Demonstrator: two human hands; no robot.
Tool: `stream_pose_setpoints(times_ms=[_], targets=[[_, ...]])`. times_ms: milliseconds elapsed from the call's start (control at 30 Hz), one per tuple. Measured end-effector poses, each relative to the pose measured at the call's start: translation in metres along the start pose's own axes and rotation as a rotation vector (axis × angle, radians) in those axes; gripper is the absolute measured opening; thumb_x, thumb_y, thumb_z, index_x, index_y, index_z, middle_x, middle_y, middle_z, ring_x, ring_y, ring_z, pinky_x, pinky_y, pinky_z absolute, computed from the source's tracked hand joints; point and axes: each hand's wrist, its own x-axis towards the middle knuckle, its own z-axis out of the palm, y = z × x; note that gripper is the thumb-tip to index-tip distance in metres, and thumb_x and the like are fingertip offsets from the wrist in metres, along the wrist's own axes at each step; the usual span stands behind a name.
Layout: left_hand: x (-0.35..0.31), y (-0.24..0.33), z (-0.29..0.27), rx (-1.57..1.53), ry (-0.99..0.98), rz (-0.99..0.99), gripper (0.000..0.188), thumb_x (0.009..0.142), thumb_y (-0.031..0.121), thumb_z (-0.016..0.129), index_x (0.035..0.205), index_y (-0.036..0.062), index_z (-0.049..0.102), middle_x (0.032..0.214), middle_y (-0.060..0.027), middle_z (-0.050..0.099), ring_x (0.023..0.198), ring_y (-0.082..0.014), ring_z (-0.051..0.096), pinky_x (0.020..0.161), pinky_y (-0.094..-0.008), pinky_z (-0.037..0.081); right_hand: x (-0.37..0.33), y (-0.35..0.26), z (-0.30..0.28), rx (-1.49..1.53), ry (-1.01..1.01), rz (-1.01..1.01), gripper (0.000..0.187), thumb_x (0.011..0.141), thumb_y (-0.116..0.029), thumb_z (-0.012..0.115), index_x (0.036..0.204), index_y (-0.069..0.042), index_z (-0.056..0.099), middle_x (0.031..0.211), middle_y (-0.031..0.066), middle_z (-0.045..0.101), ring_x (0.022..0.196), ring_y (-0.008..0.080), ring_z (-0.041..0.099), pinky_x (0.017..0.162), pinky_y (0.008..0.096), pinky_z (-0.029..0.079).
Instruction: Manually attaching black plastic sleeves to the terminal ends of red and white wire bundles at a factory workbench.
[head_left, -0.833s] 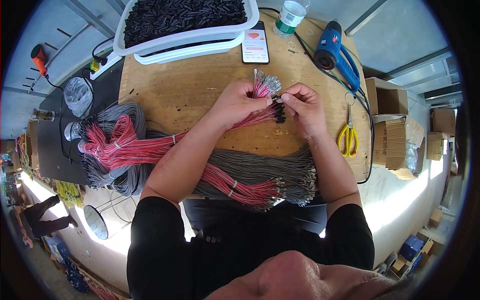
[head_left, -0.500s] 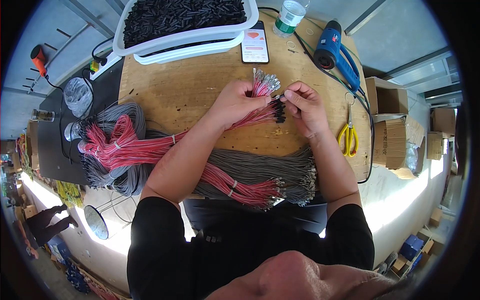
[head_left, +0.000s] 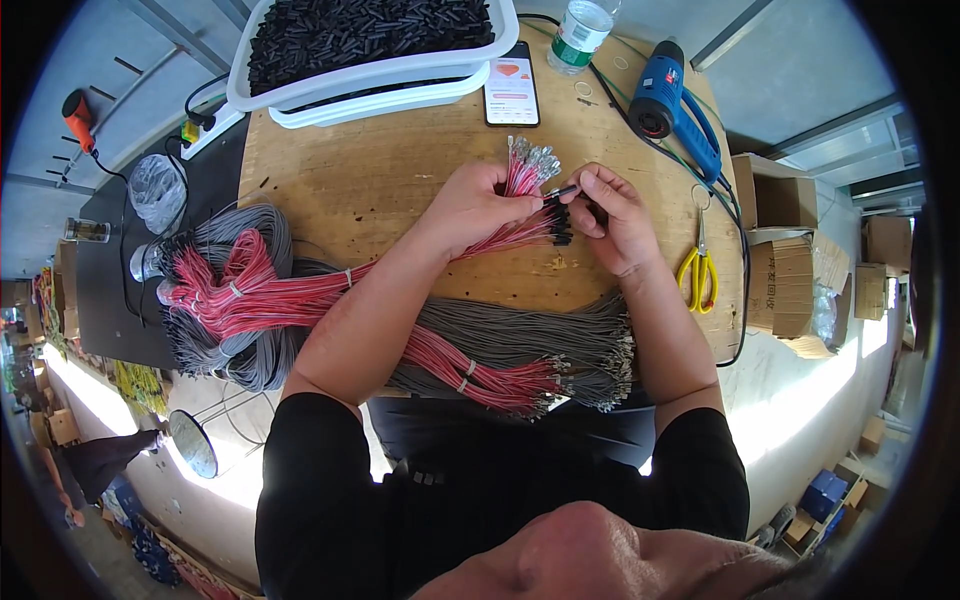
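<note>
A person in a black short-sleeved top is leaning over a wooden tabletop (head_left: 380, 160). The left hand (head_left: 480, 205) is closing around a bundle of red wires (head_left: 524, 177), whose pale, shiny ends are fanning out above the fist. The right hand (head_left: 612, 212) is pinching a small black tube (head_left: 570, 190) between thumb and forefinger, and the tube is pointing toward the left thumb (whether a wire is sitting inside it, I cannot tell). More black tips (head_left: 561, 228) are showing just below, between the hands.

Nearer the body, grey wires (head_left: 520, 325) are lying across the tabletop, with a tied red bunch (head_left: 470, 378) resting over them. At the far edge, a white tub (head_left: 385, 75) is holding a heap of black pieces (head_left: 370, 35); a phone (head_left: 511, 90) is lying beside it. Farther right are resting a blue heat gun (head_left: 660, 95) and yellow-handled scissors (head_left: 686, 272).
</note>
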Motion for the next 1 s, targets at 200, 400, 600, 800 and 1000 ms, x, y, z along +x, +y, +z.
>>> stream_pose_setpoints(times_ms=[200,400,600,800,1000], targets=[[0.0002,-0.0005,0.0004,-0.059,-0.02,-0.027,0.021,0.086,0.016,0.077,0.092,-0.0031,0.072,0.075,-0.0042,0.068,0.067,-0.0081,0.06,0.059,-0.0272,0.047,0.0008,0.002,-0.0041,0.076,-0.074,0.066,0.015,0.099,-0.019,0.065,0.101,-0.004,0.062,0.088,0.0069,0.069,0.058,0.0063,0.044,0.049,0.0196,0.03],[-0.0006,0.0008,0.0007,-0.018,-0.02,-0.024,0.02,0.086,0.015,0.077,0.093,-0.0031,0.072,0.075,-0.0039,0.068,0.066,-0.0083,0.06,0.058,-0.0266,0.047,0.0008,0.0042,-0.0017,0.05,-0.072,0.075,0.013,0.1,-0.017,0.064,0.101,-0.004,0.061,0.088,0.0074,0.068,0.058,0.0062,0.044,0.05,0.0191,0.031],[-0.0012,0.0023,0.0004,-0.033,-0.014,-0.035,0.02,0.085,0.015,0.077,0.093,-0.0031,0.072,0.075,-0.0035,0.068,0.066,-0.0079,0.06,0.058,-0.0268,0.046,0.0003,0.0022,0.0005,0.043,-0.074,0.074,0.012,0.099,-0.015,0.065,0.101,-0.004,0.061,0.089,0.0083,0.069,0.058,0.0059,0.044,0.05,0.019,0.032],[-0.0018,0.005,0.0009,0.011,-0.021,-0.023,0.021,0.086,0.016,0.078,0.094,-0.0031,0.072,0.076,-0.0037,0.068,0.067,-0.0082,0.06,0.058,-0.0267,0.047,0.0007,0.0039,0.0,0.032,-0.062,0.074,0.01,0.097,-0.012,0.066,0.1,-0.004,0.062,0.088,0.0084,0.07,0.058,0.0057,0.044,0.051,0.0189,0.033],[-0.001,0.0036,0.0009,-0.014,-0.018,-0.041,0.022,0.085,0.016,0.078,0.095,-0.0032,0.073,0.078,-0.0039,0.069,0.068,-0.0082,0.06,0.06,-0.0266,0.048,0.0013,0.0058,-0.0015,0.025,-0.05,0.075,0.009,0.096,-0.011,0.068,0.099,-0.005,0.062,0.087,0.0084,0.07,0.057,0.0054,0.045,0.051,0.0188,0.033]])
